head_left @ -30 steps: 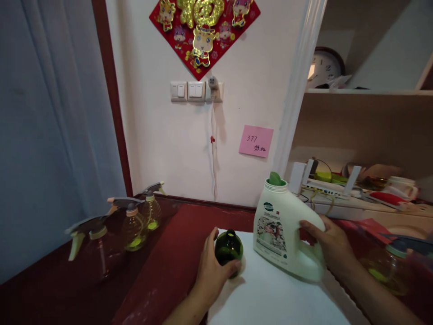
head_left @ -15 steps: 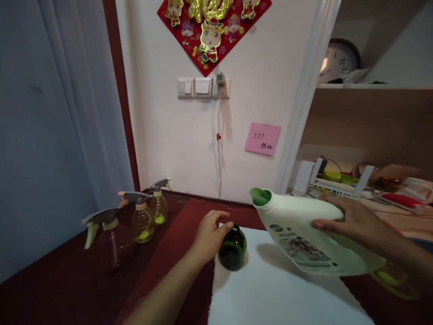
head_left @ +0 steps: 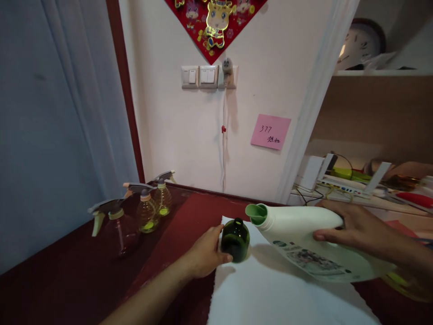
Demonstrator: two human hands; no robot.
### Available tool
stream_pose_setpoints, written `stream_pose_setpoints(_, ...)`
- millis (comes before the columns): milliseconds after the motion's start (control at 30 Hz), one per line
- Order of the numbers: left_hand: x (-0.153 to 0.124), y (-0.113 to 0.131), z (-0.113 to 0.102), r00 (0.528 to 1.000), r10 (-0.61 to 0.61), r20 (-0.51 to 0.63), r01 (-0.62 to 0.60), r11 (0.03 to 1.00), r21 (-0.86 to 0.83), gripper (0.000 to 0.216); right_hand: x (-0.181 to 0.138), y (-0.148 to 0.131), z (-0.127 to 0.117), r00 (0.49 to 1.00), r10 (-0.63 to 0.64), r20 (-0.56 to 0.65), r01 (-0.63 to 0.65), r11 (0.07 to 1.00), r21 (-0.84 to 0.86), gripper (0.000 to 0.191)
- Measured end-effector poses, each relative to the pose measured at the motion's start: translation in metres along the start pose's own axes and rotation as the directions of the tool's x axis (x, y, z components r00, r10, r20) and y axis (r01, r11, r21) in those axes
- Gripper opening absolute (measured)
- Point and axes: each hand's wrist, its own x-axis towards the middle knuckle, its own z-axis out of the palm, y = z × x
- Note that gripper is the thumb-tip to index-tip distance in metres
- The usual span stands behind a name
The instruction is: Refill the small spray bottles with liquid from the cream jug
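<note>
My right hand (head_left: 355, 230) grips a white detergent jug (head_left: 311, 243) by its handle and holds it tipped almost level. Its green spout (head_left: 256, 213) points left, just right of and slightly above the mouth of a small dark green bottle (head_left: 235, 234). That bottle stands upright without a cap on a white cloth (head_left: 277, 293). My left hand (head_left: 203, 255) is wrapped round the bottle's left side. No liquid shows at the spout.
Three spray bottles (head_left: 145, 214) with trigger heads stand in a row at the left on the dark red table (head_left: 67, 280). A shelf at the right holds a router (head_left: 341, 187) and clutter. Switches (head_left: 199, 76) and a pink note (head_left: 270, 132) hang on the wall behind.
The jug went from upright on the cloth to lifted and tipped left, its spout lowering toward the green bottle. My left hand let go briefly and is now back round the bottle.
</note>
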Motion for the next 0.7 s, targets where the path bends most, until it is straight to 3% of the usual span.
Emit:
stream_pose_setpoints(133, 0.005, 0.006, -0.004, 0.998, 0.057, -0.041, -0.056, 0.998, 0.021, 0.046, 0.001, -0.006, 0.001, 0.998, -0.021, 0.054, 0.021, 1.000, 0.000, 0.043)
stream_pose_setpoints(300, 0.027, 0.014, 0.008, 0.986, 0.142, -0.086, -0.144, 0.990, -0.008, 0.041, 0.005, -0.014, 0.002, 0.995, -0.012, 0.100, 0.012, 1.000, -0.001, 0.044)
stream_pose_setpoints(700, 0.042, 0.006, 0.027, 0.984, 0.156, -0.087, -0.161, 0.986, -0.052, 0.029, 0.023, -0.023, 0.005, 0.992, 0.032, 0.118, 0.003, 0.959, -0.284, 0.042)
